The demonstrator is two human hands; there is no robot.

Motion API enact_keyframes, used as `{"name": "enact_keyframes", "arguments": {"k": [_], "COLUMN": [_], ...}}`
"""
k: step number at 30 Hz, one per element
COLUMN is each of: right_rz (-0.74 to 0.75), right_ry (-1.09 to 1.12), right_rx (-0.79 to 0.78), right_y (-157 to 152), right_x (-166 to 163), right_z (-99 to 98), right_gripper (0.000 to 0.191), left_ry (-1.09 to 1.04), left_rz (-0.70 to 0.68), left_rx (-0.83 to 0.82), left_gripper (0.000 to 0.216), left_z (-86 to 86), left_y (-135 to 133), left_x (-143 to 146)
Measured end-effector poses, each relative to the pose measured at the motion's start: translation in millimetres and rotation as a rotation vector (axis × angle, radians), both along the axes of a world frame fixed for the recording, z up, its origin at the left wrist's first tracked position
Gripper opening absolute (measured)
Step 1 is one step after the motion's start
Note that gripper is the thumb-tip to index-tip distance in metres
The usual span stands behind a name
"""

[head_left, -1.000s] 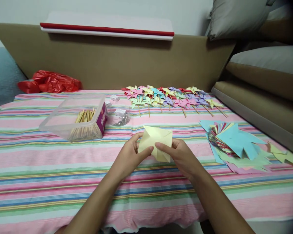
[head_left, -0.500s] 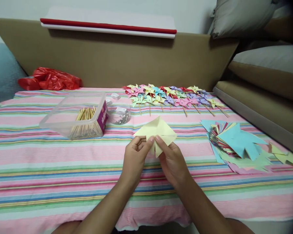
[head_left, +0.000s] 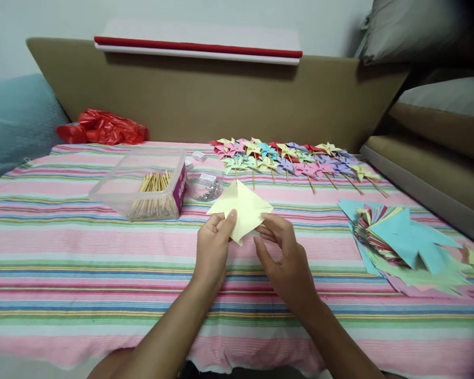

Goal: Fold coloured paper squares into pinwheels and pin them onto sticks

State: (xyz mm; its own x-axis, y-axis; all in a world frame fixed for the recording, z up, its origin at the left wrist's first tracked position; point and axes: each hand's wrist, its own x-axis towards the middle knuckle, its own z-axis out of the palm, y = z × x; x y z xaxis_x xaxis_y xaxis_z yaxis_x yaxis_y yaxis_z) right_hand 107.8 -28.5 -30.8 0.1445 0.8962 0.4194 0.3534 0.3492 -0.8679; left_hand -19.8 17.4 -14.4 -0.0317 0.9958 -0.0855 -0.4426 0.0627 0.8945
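A pale yellow square of paper (head_left: pixel 245 208), slit in from its corners, is raised above the striped cloth. My left hand (head_left: pixel 214 239) pinches its lower left side, thumb on top and fingers beneath. At the paper's right corner is my right hand (head_left: pixel 286 258), its fingertips at the edge and the thumb spread well away from them. Whether those fingertips touch the paper is hard to see. Behind the paper, a round clear container (head_left: pixel 208 188) holds small metal pieces with a little white box on it.
A clear plastic box (head_left: pixel 114 192) of wooden sticks stands on the left. Several finished paper pinwheels (head_left: pixel 308 167) lie at the back. To the right are stacked coloured paper cutouts (head_left: pixel 411 237) and cushions (head_left: pixel 438 168). A red plastic bag (head_left: pixel 110 129) sits back left.
My right hand has let its thumb off the paper and opened at the right corner. The left hand keeps its pinch. The view has shifted, moving the scene rightward.
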Motion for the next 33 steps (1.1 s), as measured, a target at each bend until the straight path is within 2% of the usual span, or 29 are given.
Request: {"name": "enact_keyframes", "arguments": {"k": [3, 6, 11, 17, 23, 33], "right_rz": [-0.005, 0.007, 0.054, -0.025, -0.091, -0.109], "right_ry": [-0.098, -0.043, 0.265, 0.511, 0.582, 0.677], "right_rx": [-0.008, -0.041, -0.135, -0.221, -0.239, -0.24], "right_y": [-1, 1, 3, 7, 8, 8], "right_x": [2, 5, 5, 2, 0, -4], "right_z": [2.8, 6.3, 8.8, 7.4, 6.6, 5.6], "right_gripper": [0.021, 0.007, 0.012, 0.017, 0.02, 0.026], "left_ry": [0.015, 0.055, 0.143, 0.211, 0.232, 0.234], "left_rz": [-0.011, -0.038, -0.05, -0.076, -0.072, -0.088], "left_rx": [0.007, 0.033, 0.071, 0.107, 0.109, 0.114], "left_gripper": [0.029, 0.028, 0.029, 0.028, 0.027, 0.027], "left_z": [1.1, 0.1, -1.5, -2.1, -1.4, -1.4], "left_y": [-1, -2, -4, -8, -11, -16], "left_x": [0, 1, 3, 7, 11, 14]}}
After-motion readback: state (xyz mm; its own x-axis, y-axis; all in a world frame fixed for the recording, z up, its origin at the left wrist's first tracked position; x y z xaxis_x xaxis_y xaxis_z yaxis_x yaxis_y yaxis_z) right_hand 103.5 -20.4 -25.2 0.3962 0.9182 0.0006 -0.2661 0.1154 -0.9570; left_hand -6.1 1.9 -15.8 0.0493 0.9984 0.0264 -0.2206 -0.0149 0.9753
